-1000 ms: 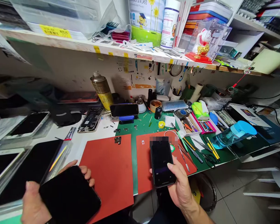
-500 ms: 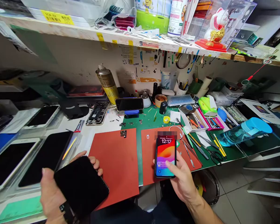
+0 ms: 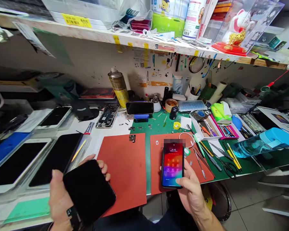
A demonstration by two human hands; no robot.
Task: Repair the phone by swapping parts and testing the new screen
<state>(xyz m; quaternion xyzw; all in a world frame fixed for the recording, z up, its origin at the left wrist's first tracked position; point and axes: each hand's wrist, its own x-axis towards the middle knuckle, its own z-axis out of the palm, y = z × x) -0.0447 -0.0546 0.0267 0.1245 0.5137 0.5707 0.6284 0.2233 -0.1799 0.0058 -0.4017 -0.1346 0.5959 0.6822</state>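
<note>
My left hand [image 3: 59, 195] is closed around the edges of a black phone screen [image 3: 89, 189], with a flex cable [image 3: 73, 215] hanging by the wrist. It is tilted over the left side of an orange-red mat [image 3: 125, 173]. In my right hand [image 3: 192, 189] is a lit smartphone [image 3: 172, 165], upright above the second orange-red mat [image 3: 156, 179]. A passcode keypad shows on its display, and my thumb rests near the lower right corner. Small dark parts [image 3: 132, 138] lie at the top of the left mat, and a SIM tray [image 3: 157, 142] sits on the right one.
Several phone screens [image 3: 55, 160] lie at left. An opened phone [image 3: 107, 116], a spray can [image 3: 119, 86] and a propped phone [image 3: 139, 108] stand behind. Tweezers [image 3: 199, 162], scissors [image 3: 227, 168], tool trays [image 3: 207, 126] and a blue bottle [image 3: 262, 142] are at right. A shelf [image 3: 134, 41] overhangs.
The smartphone's display has gone from the lock screen with a clock to the passcode keypad. My right thumb has moved down toward the bottom corner. The whole view has shifted slightly.
</note>
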